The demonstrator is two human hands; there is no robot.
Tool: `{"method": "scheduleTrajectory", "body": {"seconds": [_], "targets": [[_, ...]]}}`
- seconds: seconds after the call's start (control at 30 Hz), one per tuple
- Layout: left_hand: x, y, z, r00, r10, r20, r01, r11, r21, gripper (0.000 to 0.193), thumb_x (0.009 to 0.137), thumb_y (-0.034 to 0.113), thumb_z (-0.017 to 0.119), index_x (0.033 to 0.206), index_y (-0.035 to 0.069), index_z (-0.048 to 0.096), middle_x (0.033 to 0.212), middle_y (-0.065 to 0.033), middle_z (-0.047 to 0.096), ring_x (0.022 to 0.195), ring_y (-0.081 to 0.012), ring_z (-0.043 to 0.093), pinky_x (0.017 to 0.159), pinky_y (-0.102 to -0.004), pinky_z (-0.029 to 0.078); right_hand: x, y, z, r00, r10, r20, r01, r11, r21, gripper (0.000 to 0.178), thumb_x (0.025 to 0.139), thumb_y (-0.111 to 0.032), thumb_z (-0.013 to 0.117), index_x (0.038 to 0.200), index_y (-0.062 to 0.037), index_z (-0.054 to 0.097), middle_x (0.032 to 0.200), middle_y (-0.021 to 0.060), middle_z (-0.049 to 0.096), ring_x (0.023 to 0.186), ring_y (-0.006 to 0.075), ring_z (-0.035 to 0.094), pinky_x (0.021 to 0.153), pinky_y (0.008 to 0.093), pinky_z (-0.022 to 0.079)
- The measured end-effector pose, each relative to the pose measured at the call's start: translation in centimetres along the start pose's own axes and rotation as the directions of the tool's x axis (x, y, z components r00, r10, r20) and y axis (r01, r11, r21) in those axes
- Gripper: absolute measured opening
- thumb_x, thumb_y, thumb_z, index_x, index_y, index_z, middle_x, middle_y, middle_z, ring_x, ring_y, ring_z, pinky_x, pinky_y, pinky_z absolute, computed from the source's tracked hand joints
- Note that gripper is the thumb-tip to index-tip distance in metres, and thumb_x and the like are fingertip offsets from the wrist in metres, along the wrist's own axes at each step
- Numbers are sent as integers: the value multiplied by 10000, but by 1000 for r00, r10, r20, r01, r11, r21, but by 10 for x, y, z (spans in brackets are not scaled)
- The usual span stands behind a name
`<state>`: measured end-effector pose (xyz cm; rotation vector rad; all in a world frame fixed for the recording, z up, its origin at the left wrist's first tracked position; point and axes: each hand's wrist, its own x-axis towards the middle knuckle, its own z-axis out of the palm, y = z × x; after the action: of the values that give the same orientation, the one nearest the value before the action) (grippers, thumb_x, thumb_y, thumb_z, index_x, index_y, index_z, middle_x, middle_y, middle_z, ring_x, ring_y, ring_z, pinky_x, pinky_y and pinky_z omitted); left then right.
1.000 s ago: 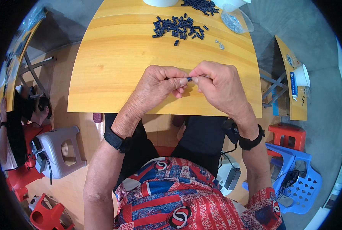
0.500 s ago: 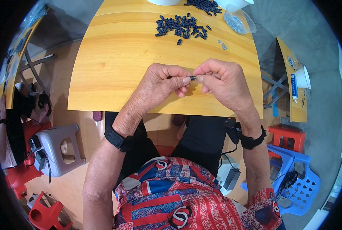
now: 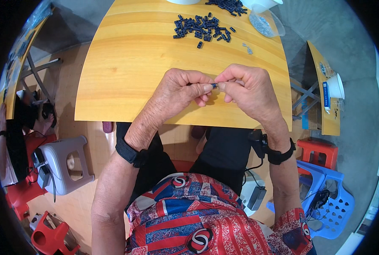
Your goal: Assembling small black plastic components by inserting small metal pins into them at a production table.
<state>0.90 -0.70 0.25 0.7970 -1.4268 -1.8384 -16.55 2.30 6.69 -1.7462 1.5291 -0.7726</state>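
Observation:
Above the near part of the yellow wooden table, my two hands meet fingertip to fingertip. Thumb and forefinger of my left hand pinch a small dark blue-black plastic piece, mostly covered by the fingers. My right hand is closed in a pinch against the piece's right end; whatever tiny thing lies in those fingertips is hidden. Farther off lies a loose pile of small black plastic pieces. A few tiny silvery bits are scattered to its right.
A second heap of black pieces lies at the far edge, near a white tub. A clear shallow dish holds many small silvery parts. Side tables stand left and right. Stools, one a blue stool, and a seated person flank me.
Both hands keep their pinch at nearly the same place. The piece between them looks slightly turned, showing more blue. The view has shifted a little.

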Motion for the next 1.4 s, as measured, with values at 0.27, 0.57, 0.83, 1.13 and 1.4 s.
{"method": "scheduleTrajectory", "body": {"seconds": [0.27, 0.57, 0.83, 1.13, 1.4], "targets": [[0, 0, 0, 1000, -4, -4, 4, 1000, 9, 143, 872, 86, 592, 902, -40, 651, 716, -48, 627, 626, -86, 577, 609, -215, 498, 4, 2, 5, 992, -117, -34, 110, 978, -176, 80, 727, -53, 585, 744, -4, 647, 544, 144, 572, 470, 200, 572, 454, 310, 423], [1, -2, -1, 1000, -4, -22, 4, 1000, -23, 166, 875, 107, 594, 939, -34, 655, 736, -52, 635, 631, -88, 583, 614, -216, 507, 10, -1, -3, 998, -8, 68, 7, 1000, 8, 95, 741, -36, 589, 783, 19, 655, 561, 101, 591, 488, 127, 568, 452, 250, 424], [2, -3, -2, 1000, 8, -3, -9, 999, -51, 171, 871, 114, 601, 947, -29, 653, 738, -56, 636, 641, -92, 586, 617, -223, 511, 8, 5, -6, 989, 94, 114, -113, 978, 174, 95, 776, -26, 586, 814, 32, 652, 607, 52, 609, 524, 66, 569, 457, 193, 422], [2, -2, -1, 1000, -5, -4, 5, 999, -37, 163, 873, 107, 597, 940, -32, 651, 748, -51, 636, 641, -91, 586, 619, -219, 510, 8, 3, -6, 992, 68, 106, -76, 994, 79, 108, 760, -41, 592, 800, 40, 650, 599, 62, 617, 519, 78, 581, 467, 214, 444], [1, -2, -1, 1000, 1, -2, -1, 1000, -15, 158, 876, 101, 593, 934, -33, 651, 738, -49, 632, 639, -89, 586, 616, -214, 509, 7, -7, -2, 996, 58, 71, -59, 998, 3, 115, 741, -36, 586, 783, 51, 649, 598, 111, 624, 506, 119, 600, 468, 232, 458]]}}
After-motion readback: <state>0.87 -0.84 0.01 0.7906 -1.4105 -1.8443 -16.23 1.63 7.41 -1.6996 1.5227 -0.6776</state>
